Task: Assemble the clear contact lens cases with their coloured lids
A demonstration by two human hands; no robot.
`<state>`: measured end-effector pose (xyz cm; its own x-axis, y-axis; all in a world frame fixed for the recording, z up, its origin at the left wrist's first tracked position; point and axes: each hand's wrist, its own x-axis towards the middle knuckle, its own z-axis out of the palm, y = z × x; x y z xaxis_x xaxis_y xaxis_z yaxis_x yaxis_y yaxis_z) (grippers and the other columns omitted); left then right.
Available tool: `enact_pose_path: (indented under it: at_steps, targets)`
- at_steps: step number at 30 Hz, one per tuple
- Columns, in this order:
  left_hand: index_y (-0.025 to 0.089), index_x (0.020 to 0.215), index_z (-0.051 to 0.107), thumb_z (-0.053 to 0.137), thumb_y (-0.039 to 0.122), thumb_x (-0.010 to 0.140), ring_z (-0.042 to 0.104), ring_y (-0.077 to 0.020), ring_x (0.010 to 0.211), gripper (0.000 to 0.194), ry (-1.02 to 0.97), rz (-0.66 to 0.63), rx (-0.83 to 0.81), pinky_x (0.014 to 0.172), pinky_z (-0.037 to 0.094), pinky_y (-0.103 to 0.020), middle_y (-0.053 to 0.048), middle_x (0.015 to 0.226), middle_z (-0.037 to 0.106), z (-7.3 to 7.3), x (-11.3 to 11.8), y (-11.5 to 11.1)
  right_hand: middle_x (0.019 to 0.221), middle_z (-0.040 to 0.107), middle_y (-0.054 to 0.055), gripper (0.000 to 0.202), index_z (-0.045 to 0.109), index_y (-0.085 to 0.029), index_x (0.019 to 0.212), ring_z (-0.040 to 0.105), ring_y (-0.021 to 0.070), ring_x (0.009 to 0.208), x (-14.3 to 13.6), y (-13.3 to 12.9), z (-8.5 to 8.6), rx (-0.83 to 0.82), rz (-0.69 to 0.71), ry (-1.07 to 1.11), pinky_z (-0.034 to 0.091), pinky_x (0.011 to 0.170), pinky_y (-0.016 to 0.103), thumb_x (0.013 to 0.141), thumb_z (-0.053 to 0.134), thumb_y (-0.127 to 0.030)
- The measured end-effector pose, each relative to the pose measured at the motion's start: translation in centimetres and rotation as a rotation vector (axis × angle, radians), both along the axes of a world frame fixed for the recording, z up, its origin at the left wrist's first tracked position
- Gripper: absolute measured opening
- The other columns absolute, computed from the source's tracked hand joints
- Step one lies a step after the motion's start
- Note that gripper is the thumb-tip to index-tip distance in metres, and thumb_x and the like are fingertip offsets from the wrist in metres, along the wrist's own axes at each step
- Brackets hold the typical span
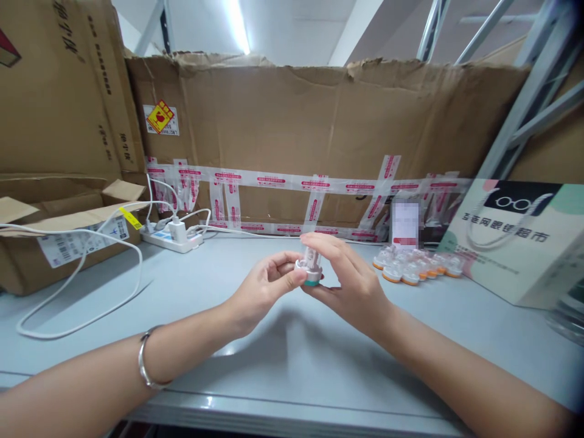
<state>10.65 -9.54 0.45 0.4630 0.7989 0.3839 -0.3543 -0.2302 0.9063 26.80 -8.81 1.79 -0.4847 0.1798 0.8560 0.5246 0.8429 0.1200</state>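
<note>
A small white container with a teal base (312,275) is held upright between both hands above the grey table (219,371). My left hand (267,286) pinches its rim from the left with thumb and fingers. Around its right side and over its top curve the fingers of my right hand (351,280), with the thumb low near the teal base. A clear upper part with something pale inside rises from the container, partly hidden by my right fingers.
Clear containers with orange bases (409,277) cluster at the back right, beside a paper bag (511,243). A power strip (176,240) with white cables and an open cardboard box (68,243) stand left. A large taped carton (274,121) lines the back.
</note>
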Motion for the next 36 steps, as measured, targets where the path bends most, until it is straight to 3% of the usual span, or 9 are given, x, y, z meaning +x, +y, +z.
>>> enact_pose_path:
  at_steps: [8, 13, 23, 27, 33, 36]
  targets:
    - [0.014, 0.094, 0.059, 0.061, 0.032, 0.078, 0.060, -0.0206, 0.092, 0.025, 0.052, 0.071, -0.056, 0.087, 0.040, -0.033, -0.008, 0.090, 0.067, -0.2, 0.0, 0.3, 0.120, 0.053, 0.010, 0.056, 0.038, -0.023, 0.124, 0.053, 0.0229, 0.109, 0.2, 0.7, -0.2, -0.313, 0.064, 0.042, 0.048, 0.089, 0.038, 0.072, 0.061, -0.023]
    - [0.013, 0.090, 0.060, 0.063, 0.032, 0.076, 0.061, -0.0190, 0.087, 0.024, 0.061, 0.083, -0.074, 0.082, 0.041, -0.031, -0.008, 0.085, 0.068, -0.1, 0.0, 0.2, 0.110, 0.061, 0.008, 0.048, 0.047, -0.023, 0.117, 0.059, 0.0230, 0.100, 0.3, 0.5, -0.1, -0.227, 0.012, 0.033, 0.050, 0.085, 0.037, 0.071, 0.062, -0.022]
    - [0.014, 0.089, 0.060, 0.067, 0.028, 0.073, 0.060, -0.0164, 0.080, 0.022, 0.025, 0.041, -0.065, 0.076, 0.041, -0.028, -0.005, 0.079, 0.067, -0.1, -0.2, -0.1, 0.107, 0.064, 0.007, 0.045, 0.050, -0.024, 0.117, 0.062, 0.0227, 0.097, 0.1, -0.2, 0.2, -0.002, -0.013, -0.012, 0.051, 0.086, 0.036, 0.073, 0.056, -0.016]
    - [0.014, 0.089, 0.061, 0.063, 0.029, 0.076, 0.059, -0.0170, 0.084, 0.020, -0.004, -0.006, -0.077, 0.079, 0.040, -0.028, -0.006, 0.083, 0.066, -0.1, -0.3, 0.3, 0.114, 0.060, 0.008, 0.049, 0.046, -0.024, 0.120, 0.058, 0.0234, 0.103, 0.0, 0.2, 0.0, -0.169, -0.006, 0.017, 0.050, 0.087, 0.038, 0.073, 0.058, -0.018]
    - [0.014, 0.094, 0.061, 0.053, 0.031, 0.083, 0.057, -0.0178, 0.090, 0.021, -0.025, -0.168, -0.046, 0.083, 0.039, -0.029, -0.009, 0.093, 0.064, -0.1, -0.4, 0.9, 0.127, 0.047, 0.008, 0.064, 0.036, -0.026, 0.128, 0.048, 0.0227, 0.115, -0.1, 0.3, 0.0, -0.430, 0.136, 0.139, 0.043, 0.095, 0.040, 0.070, 0.062, -0.018]
    - [0.016, 0.098, 0.058, 0.056, 0.029, 0.081, 0.056, -0.0172, 0.092, 0.021, -0.004, -0.077, -0.016, 0.083, 0.039, -0.029, -0.007, 0.094, 0.063, -0.1, -0.5, 0.9, 0.127, 0.045, 0.007, 0.062, 0.038, -0.026, 0.125, 0.046, 0.0217, 0.114, 0.1, 0.1, 0.5, -0.540, 0.239, 0.155, 0.040, 0.096, 0.038, 0.069, 0.064, -0.023]
